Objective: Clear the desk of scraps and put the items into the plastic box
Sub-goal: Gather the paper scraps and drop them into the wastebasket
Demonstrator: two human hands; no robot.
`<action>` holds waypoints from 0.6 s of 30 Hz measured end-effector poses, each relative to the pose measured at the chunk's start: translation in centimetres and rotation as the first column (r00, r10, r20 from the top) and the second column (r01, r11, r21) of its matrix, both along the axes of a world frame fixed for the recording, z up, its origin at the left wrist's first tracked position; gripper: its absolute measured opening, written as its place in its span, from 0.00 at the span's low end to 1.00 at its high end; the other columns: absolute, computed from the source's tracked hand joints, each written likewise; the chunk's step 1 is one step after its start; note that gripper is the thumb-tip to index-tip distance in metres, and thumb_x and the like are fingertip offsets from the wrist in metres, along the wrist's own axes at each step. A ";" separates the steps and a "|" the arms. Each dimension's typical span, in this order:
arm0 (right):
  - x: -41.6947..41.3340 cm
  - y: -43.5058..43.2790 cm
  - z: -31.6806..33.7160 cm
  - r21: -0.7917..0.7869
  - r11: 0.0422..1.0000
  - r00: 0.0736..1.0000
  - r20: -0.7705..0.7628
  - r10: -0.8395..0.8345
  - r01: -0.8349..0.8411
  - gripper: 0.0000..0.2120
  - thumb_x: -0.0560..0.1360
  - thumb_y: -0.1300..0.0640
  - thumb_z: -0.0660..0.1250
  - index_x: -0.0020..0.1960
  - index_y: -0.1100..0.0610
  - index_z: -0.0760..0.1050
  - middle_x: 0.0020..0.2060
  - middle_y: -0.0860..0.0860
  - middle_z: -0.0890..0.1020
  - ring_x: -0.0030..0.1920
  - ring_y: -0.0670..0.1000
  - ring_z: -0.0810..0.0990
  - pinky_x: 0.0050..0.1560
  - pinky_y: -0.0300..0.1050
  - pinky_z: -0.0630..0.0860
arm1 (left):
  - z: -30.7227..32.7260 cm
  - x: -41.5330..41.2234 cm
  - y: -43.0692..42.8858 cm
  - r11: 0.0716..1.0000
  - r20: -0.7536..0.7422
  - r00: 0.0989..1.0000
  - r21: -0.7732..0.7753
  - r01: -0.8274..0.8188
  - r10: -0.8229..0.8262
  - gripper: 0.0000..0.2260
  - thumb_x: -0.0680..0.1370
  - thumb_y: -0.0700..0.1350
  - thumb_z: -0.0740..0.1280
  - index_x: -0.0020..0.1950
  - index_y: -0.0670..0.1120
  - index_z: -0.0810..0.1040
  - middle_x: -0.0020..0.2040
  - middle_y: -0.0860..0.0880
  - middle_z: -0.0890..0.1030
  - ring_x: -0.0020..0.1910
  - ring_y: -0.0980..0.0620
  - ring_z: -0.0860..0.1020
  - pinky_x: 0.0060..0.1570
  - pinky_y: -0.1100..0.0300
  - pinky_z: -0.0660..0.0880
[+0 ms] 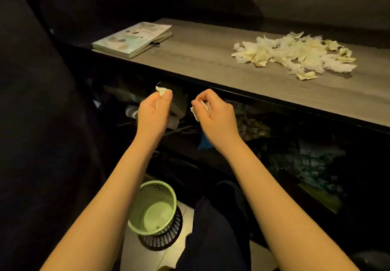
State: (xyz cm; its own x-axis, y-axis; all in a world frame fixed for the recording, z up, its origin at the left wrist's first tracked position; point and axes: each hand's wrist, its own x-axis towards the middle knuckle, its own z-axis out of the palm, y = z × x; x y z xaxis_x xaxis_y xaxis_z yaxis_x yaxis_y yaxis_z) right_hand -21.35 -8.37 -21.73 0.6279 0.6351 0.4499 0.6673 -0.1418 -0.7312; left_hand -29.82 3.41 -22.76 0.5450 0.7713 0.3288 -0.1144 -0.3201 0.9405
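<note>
A heap of torn pale paper scraps [295, 54] lies on the grey wooden desk [211, 59] at the right. My left hand [153, 112] pinches a small paper scrap [161, 91] in front of the desk's near edge. My right hand [213, 113] is closed on another scrap [197, 111] beside it. Both hands hover in the air below desk level. On the floor under my left forearm stands a green plastic mesh basket [154, 209], open at the top, with only its pale bottom showing inside.
A closed book with a pale illustrated cover [133, 38] lies at the desk's left end. Dark clutter fills the space under the desk [274, 144]. A dark seat or wall rises at the left. My dark-trousered leg [219, 228] is right of the basket.
</note>
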 end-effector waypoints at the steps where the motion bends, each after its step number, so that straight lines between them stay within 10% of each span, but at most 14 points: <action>1: -0.3 0.7 -1.3 -0.036 0.999 1.000 -0.008 0.016 -0.016 0.07 0.78 0.53 0.61 0.48 0.56 0.74 0.38 0.53 0.81 0.39 0.54 0.78 0.39 0.51 0.72 | -1.3 -0.6 0.7 0.999 -0.027 0.999 -0.021 -0.030 0.029 0.18 0.73 0.57 0.62 0.27 0.52 0.61 0.25 0.54 0.62 0.27 0.55 0.60 0.29 0.60 0.57; 18: -2.8 10.8 -20.7 -0.664 0.692 0.958 -0.227 0.177 -0.285 0.09 0.81 0.51 0.55 0.54 0.54 0.71 0.45 0.54 0.81 0.46 0.57 0.78 0.43 0.51 0.74 | -24.0 -8.5 7.8 0.986 -0.815 0.563 0.053 -0.161 0.136 0.18 0.81 0.51 0.58 0.32 0.45 0.63 0.31 0.47 0.69 0.36 0.45 0.71 0.35 0.54 0.61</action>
